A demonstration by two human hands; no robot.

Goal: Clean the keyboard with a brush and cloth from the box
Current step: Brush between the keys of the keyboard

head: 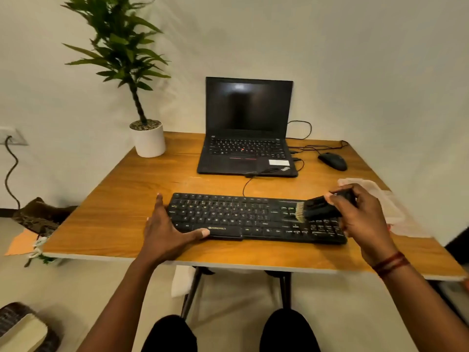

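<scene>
The right hand grips a black brush, bristles on the right-hand keys of the keyboard. The left hand lies flat, fingers straight, against the keyboard's left end. The keyboard rests on a wooden table. Just right of it is a blurred clear box. Behind it are a laptop, mouse and plant, against a pale wall.

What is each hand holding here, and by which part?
Right hand grips the brush by its black handle; left hand holds nothing, just rests on the keyboard.
</scene>
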